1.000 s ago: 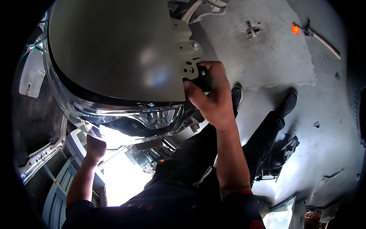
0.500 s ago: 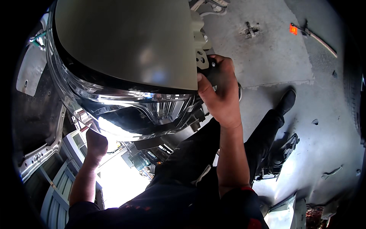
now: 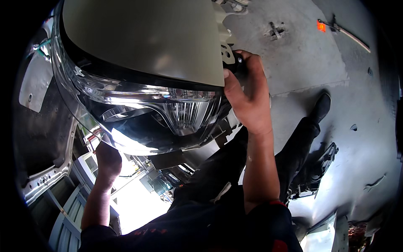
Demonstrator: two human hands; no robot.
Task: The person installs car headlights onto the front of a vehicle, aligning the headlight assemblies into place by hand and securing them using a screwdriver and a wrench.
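Observation:
A large car headlight [image 3: 151,113] with a clear curved lens and chrome reflectors spans the middle left. Directly above it lies a smooth grey-beige painted body panel [image 3: 142,38] with a dark gap along its edge. My right hand [image 3: 249,96] grips the black mounting end of the headlight, thumb on the near side and fingers curled round the far side, next to a pale perforated bracket [image 3: 226,54]. At the lens's lower left edge, my left hand [image 3: 109,159] supports the headlight from below; its fingers are mostly hidden behind the lens.
A dark metal panel [image 3: 46,138] stands at the left. On the grey floor lie a black part [image 3: 312,176] beside my leg, a rod with an orange tag [image 3: 321,26] and small scraps. White panels [image 3: 323,235] are at the lower right. Bright light glares between my arms.
The view has shifted slightly, so the arms and floor sit a little further right. More of the lens front shows. Both hands keep their places on the headlight.

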